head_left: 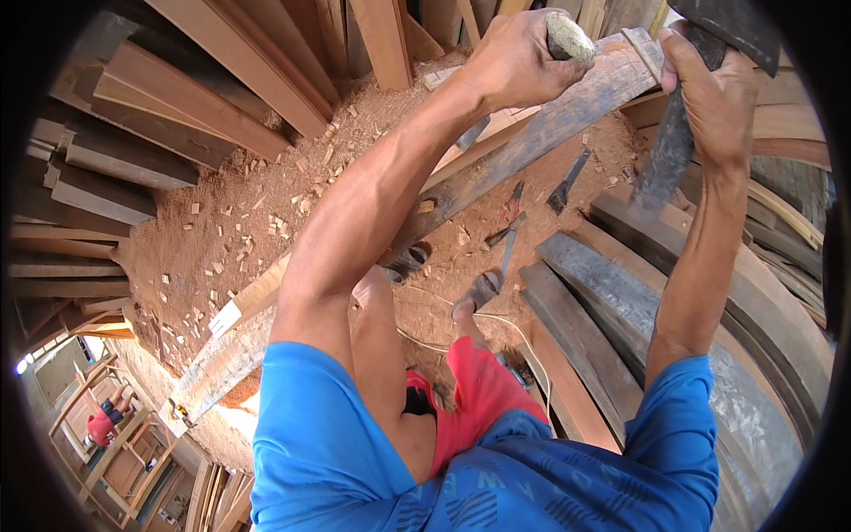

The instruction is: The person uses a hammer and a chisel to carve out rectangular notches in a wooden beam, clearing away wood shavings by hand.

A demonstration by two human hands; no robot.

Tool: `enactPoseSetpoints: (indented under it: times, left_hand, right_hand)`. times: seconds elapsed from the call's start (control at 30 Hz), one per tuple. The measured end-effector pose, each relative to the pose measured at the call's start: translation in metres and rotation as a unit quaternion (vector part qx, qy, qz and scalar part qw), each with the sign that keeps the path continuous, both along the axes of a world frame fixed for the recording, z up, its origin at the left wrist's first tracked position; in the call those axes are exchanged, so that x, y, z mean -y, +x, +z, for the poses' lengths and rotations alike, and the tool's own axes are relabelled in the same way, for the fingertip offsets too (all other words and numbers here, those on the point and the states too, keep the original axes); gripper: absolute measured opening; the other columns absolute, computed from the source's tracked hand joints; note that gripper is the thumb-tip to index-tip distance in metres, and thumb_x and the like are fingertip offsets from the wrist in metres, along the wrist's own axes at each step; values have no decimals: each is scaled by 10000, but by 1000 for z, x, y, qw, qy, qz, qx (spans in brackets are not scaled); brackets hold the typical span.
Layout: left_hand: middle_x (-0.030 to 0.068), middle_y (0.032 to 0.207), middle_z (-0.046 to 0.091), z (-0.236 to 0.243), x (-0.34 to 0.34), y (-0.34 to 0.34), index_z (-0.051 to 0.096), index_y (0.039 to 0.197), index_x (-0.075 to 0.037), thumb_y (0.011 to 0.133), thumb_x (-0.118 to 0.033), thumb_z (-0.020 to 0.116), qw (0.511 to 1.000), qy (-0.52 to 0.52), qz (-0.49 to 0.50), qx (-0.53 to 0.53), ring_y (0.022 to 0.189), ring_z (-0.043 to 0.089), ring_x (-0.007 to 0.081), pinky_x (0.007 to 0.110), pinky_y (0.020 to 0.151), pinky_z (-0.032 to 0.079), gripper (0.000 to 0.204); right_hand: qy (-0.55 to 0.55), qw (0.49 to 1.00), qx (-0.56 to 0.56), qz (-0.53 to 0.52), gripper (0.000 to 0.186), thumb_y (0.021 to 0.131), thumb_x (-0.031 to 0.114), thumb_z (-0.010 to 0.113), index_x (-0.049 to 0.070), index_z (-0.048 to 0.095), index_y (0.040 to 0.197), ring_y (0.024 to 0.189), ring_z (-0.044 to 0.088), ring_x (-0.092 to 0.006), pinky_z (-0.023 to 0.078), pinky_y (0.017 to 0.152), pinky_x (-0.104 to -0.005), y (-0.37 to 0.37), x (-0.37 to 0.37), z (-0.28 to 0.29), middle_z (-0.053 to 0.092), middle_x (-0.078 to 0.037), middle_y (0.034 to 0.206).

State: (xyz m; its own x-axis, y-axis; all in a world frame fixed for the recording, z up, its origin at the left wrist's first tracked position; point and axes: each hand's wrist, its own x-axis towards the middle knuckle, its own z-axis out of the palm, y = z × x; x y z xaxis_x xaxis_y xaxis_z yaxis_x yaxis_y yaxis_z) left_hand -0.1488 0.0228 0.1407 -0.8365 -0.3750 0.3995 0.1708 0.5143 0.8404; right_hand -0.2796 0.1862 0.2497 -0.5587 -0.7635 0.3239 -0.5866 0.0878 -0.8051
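Note:
At the upper middle, my left hand (523, 62) is closed round a tool handle with a pale, rounded top (569, 37), held over a long weathered beam (541, 133) that runs diagonally beneath my arm. A bluish metal piece (472, 133) shows below that hand, partly hidden. At the top right my right hand (714, 102) grips the dark handle of a hammer with a large black head (736, 27). Dark tools (567, 182) and one with a red part (514, 199) lie on the sawdust-covered ground beside the beam.
Stacked boards (213, 62) line the left and top. Curved planks (585, 301) fill the right side. My sandalled feet (479, 293) stand among wood chips near a pale cord (541, 355). A person in red (102, 426) is among timber frames at the lower left.

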Motion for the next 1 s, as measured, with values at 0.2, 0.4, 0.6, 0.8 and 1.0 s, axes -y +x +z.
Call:
enactPoseSetpoints:
  times: [0.2, 0.4, 0.6, 0.8, 1.0]
  left_hand:
    - [145, 854, 747, -6, 9, 12, 726, 968, -53, 834, -246, 801, 1000, 2, 18, -9, 793, 738, 279, 402, 728, 568, 247]
    - [144, 841, 745, 3, 0, 8, 730, 987, -55, 835, -257, 807, 999, 21, -12, 33, 799, 744, 275, 393, 743, 568, 264]
    - [140, 863, 750, -16, 13, 17, 726, 978, -70, 843, -267, 804, 1000, -11, 25, -6, 823, 751, 284, 390, 760, 576, 252]
    - [16, 749, 651, -4, 14, 16, 648, 917, -30, 904, -98, 754, 994, 103, -21, -30, 729, 591, 76, 278, 662, 509, 127]
    - [-8, 770, 637, 10, 16, 14, 638, 893, -32, 908, -57, 729, 983, 162, -45, -69, 739, 575, 71, 268, 646, 489, 96]
  right_hand:
    - [231, 962, -141, -23, 278, 914, 319, 727, 65, 653, 832, 650, 570, -71, 449, 629, -267, 30, 12, -2, 646, -12, 748]
    - [58, 984, -166, -30, 334, 870, 319, 774, 15, 636, 848, 658, 559, -93, 467, 654, -295, -7, -6, -10, 592, -17, 709]
    - [231, 971, -58, -32, 240, 901, 268, 690, 33, 657, 870, 666, 573, -80, 483, 653, -298, 49, 18, 5, 619, -20, 737]
    - [-33, 998, 36, -40, 89, 942, 116, 659, 34, 626, 931, 570, 556, -85, 454, 525, -255, 16, 7, 14, 586, -4, 707]
    - [-54, 992, 105, -42, 173, 974, 173, 712, 24, 647, 1032, 669, 551, -87, 470, 634, -248, 21, -13, 5, 554, 3, 774]
